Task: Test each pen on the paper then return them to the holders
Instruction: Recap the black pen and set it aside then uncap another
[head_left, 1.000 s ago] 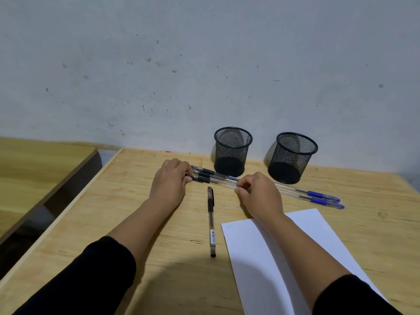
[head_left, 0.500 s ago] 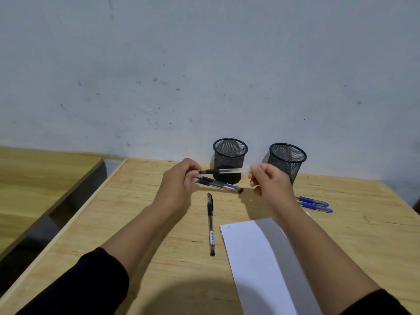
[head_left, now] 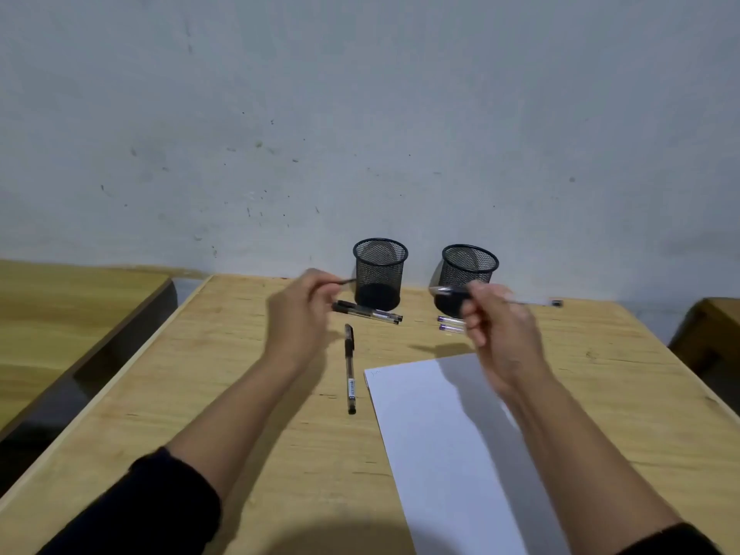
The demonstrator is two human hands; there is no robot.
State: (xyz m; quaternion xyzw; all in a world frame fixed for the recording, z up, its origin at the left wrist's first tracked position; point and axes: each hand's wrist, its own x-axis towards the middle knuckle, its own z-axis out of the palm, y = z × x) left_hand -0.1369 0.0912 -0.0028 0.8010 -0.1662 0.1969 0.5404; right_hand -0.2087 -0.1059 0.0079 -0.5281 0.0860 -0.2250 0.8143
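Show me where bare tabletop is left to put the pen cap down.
Free: wooden table left of the lone black pen; also right of the white paper sheet. Crowded: the strip before both black mesh holders, where pens lie.

Light wooden tabletop (head_left: 248, 394), far edge against the wall. Near that far edge, two black mesh holders (head_left: 379, 274) (head_left: 467, 278) side by side. Just before them, black pens (head_left: 368, 312) and blue-tipped pens (head_left: 450, 323). Mid-table, one black pen (head_left: 350, 368); beside it, white paper (head_left: 448, 454) running to the near edge.
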